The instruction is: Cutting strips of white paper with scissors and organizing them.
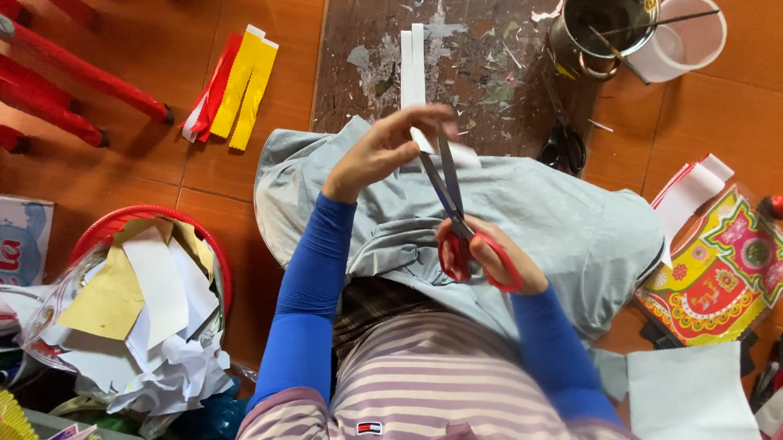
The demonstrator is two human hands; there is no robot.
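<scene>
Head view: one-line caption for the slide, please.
Right hand works red-handled scissors on a white paper strip held by the left hand.

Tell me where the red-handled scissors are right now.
In the head view, the red-handled scissors sit center frame in the right hand, over the grey cloth, blades pointing up toward the left hand holding white paper.

The person wears tight bright-blue long sleeves (311,296) under a purple-and-white striped top (418,379) bearing a small chest patch.
</scene>
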